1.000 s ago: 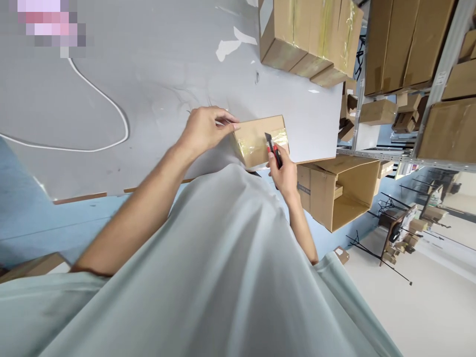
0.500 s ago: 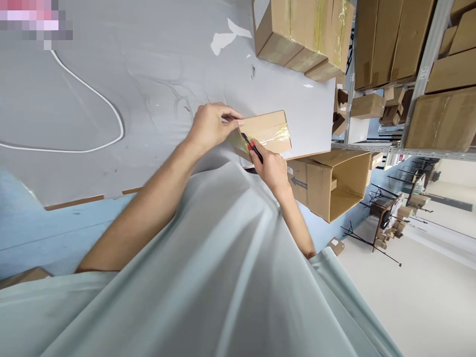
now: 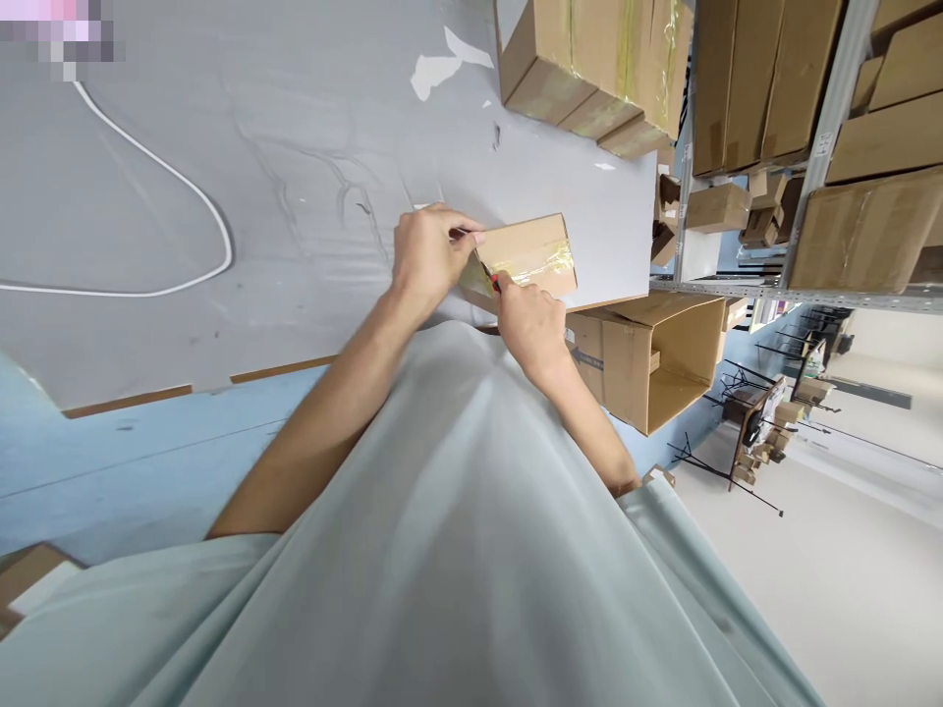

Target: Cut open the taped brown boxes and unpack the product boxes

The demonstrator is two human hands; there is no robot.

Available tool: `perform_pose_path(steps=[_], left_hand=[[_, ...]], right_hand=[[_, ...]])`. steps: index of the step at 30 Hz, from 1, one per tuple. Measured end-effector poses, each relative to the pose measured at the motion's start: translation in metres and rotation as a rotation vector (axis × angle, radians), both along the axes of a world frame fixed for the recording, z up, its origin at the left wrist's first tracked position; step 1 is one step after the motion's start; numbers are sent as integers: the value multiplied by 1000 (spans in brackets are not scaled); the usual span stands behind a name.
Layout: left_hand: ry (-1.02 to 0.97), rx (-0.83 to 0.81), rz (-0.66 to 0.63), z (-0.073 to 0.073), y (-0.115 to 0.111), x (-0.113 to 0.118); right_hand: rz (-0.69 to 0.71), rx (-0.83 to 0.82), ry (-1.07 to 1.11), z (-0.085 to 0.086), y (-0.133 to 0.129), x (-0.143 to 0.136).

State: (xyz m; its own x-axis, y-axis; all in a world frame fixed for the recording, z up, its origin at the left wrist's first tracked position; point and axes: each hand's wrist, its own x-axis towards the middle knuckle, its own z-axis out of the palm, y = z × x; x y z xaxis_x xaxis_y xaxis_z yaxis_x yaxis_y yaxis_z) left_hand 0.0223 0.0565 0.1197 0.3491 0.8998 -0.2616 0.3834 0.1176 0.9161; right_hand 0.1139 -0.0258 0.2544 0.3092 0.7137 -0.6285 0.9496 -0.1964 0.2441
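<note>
1. Two bare hands meet around one small box (image 3: 526, 245), which lies on the grey table (image 3: 316, 324) close to its near edge; clear tape (image 3: 549, 260), shining yellowish, runs along the box.
2. The left hand (image 3: 433, 250) is at the box's left end, palm down; its thumb and fingertips are drawn close together at the corner, the thumb touching the cardboard; whether they pinch the box or only steady it, I cannot tell.
3. The right hand (image 3: 530, 324) is curled around a red and black knife (image 3: 494, 281); it sits on the near side of the box, covering part of the near edge; the box extends beyond it and to its right.
4. The knife points toward the left end of the box, its tip just beside the left thumb; how deep the blade goes is too small to tell.
5. Farther back on the table, a row of taped boxes (image 3: 582, 59) stands well apart from both hands; white scraps (image 3: 434, 74) lie to their left; a large open carton (image 3: 626, 363) is just past the table's near edge, to the right of the right hand.
</note>
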Motion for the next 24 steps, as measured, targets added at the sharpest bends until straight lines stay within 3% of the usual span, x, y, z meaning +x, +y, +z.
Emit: perform_pose_path(steps=[7,21,24], left_hand=[[70,-30,-21,4,0,3],[35,30,53,-9,-13,4],[20,12,49,-6,-13,3]], right_hand=[[9,-61,11,1,-4,4],[-14,-90,39,8,-14,2],[3,-185,14,13,-16,3]])
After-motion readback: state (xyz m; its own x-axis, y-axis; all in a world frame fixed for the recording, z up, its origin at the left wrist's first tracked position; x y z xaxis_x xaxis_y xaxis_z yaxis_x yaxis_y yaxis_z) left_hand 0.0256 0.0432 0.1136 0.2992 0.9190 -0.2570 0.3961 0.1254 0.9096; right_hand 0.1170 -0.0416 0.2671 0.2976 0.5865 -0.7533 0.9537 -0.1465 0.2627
